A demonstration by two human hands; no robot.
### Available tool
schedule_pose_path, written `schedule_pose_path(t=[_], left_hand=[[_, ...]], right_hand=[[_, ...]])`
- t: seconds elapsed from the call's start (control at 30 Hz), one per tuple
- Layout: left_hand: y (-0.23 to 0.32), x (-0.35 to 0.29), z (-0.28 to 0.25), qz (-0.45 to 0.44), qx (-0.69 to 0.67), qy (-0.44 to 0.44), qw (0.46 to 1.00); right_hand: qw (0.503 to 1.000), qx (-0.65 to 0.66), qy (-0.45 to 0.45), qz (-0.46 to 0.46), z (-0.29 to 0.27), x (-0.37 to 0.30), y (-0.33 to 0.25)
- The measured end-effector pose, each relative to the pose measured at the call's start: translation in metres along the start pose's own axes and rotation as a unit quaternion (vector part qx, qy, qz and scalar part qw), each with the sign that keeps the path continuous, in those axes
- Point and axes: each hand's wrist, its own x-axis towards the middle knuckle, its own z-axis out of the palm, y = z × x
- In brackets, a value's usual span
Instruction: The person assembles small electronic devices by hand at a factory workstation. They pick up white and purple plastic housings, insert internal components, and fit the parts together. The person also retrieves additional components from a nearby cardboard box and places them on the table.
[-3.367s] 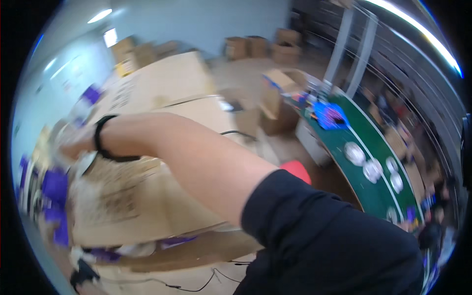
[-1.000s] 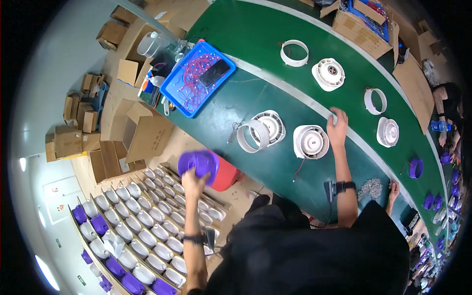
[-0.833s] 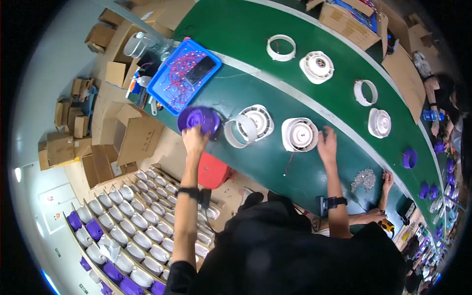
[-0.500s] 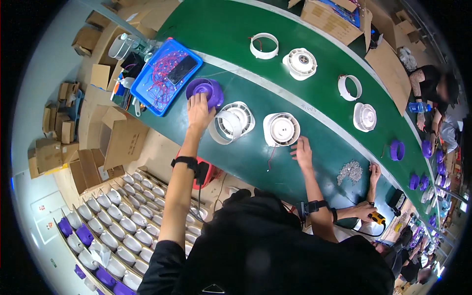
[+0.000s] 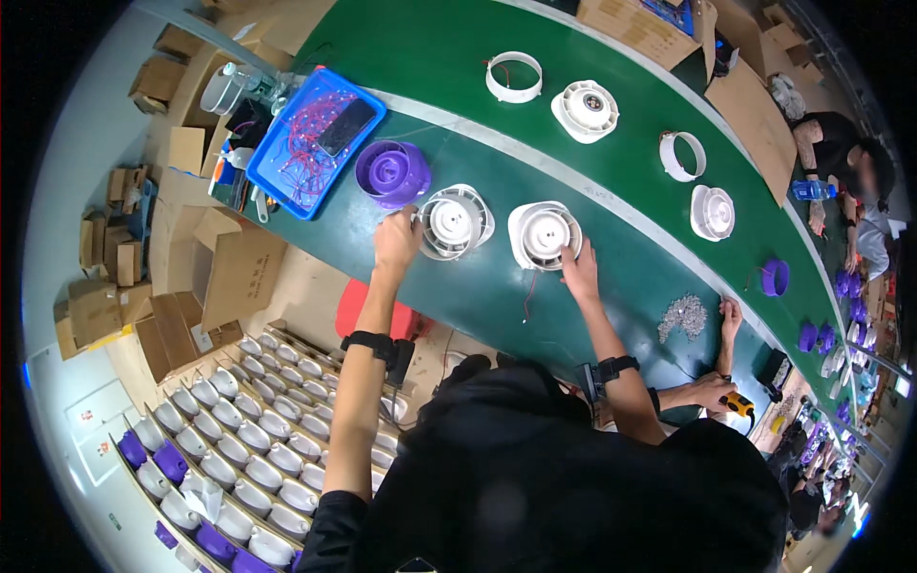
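Observation:
A clear-white ring (image 5: 427,250) sits over a white round base with a square flange (image 5: 484,203). At their left rim, my left hand (image 5: 396,241) has its fingers closed on the ring's edge. To the right is a second white round housing (image 5: 546,232), from whose near side a thin red wire (image 5: 527,300) trails. My right hand (image 5: 580,271) grips this housing's right rim, fingers curled over it. Beyond my left hand stands a purple round housing (image 5: 409,177), touched by neither hand.
A blue tray (image 5: 263,172) holds red wires and a phone. Small metal parts (image 5: 682,318) lie in a pile at the right, near a co-worker's hand (image 5: 712,392) with a yellow-black tool (image 5: 737,403). White rings and housings (image 5: 585,112) rest on the green belt (image 5: 430,57).
My left hand has left the purple housing and moved nearer, onto the clear-white ring, which now sits more squarely over its base. My right hand has moved onto the second housing's rim.

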Motion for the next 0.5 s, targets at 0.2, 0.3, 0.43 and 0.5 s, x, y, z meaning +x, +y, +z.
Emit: schedule_pose_path(t=[0.2,0.3,0.43,0.5], left_hand=[[0.019,0.007,0.005,-0.049,-0.12,0.017,0.991],[0.015,0.005,0.012,-0.069,-0.16,0.0,0.985],[0.004,0.0,0.023,-0.056,-0.172,0.013,0.983],[0.002,0.001,0.027,-0.073,-0.189,-0.001,0.979]], right_hand=[[0.997,0.01,-0.037,0.072,-0.004,-0.021,-0.026],[0.995,0.025,-0.057,0.078,-0.016,-0.02,-0.038],[0.996,0.045,-0.056,0.048,-0.033,-0.022,-0.066],[0.995,0.05,-0.06,0.06,-0.037,-0.015,-0.073]])
